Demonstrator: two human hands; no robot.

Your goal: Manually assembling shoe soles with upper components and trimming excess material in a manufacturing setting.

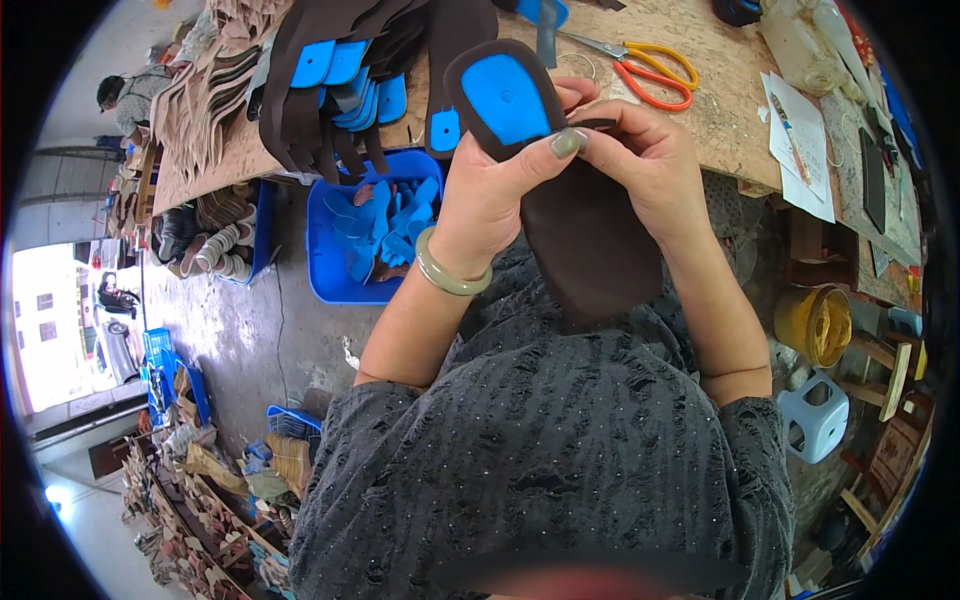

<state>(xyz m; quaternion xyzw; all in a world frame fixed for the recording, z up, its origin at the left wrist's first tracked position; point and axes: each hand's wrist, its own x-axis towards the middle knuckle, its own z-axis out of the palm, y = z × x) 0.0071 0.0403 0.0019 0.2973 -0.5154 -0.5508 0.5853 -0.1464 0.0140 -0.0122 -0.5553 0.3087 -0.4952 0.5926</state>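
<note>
A dark brown insole-shaped piece (590, 245) with a bright blue heel pad (505, 97) is held up in front of my chest. My left hand (495, 190) grips its left edge, thumb laid across the brown surface; a pale green bangle sits on that wrist. My right hand (650, 160) pinches the piece's right edge near the blue pad, fingers curled. The lower end of the piece hangs down between my forearms.
A pile of similar brown pieces with blue pads (345, 85) lies on the wooden table (720, 110). Orange-handled scissors (650, 70) lie behind my hands. A blue bin (325, 285) of blue pads sits on the floor. Papers (800, 145), a yellow bucket (815, 325), a small stool (815, 415) stand right.
</note>
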